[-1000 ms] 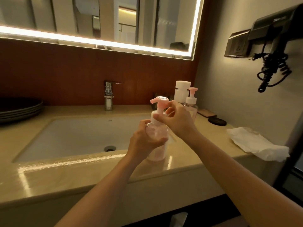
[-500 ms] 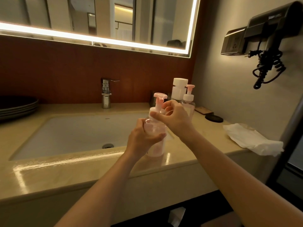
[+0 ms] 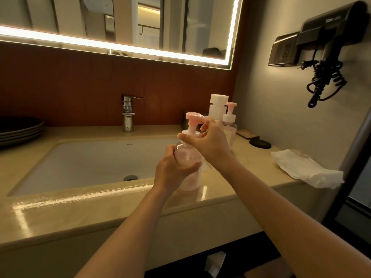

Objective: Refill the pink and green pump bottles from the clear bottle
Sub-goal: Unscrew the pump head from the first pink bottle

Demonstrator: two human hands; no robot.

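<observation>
Fingers of the left hand wrap the translucent pink plastic pump bottle, which stands upright on the beige stone tabletop beside the white sink; the right hand grips its pump collar.

One head-worn wide-angle view looks forward and down, close over the glossy beige stone counter and white undermount sink.

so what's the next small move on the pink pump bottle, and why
Probably twist the white collar loose with the right hand: the translucent pink plastic pump bottle stands on the beige counter with its pump on, the left hand gripping its body, and nothing can be poured in until it opens.
</observation>
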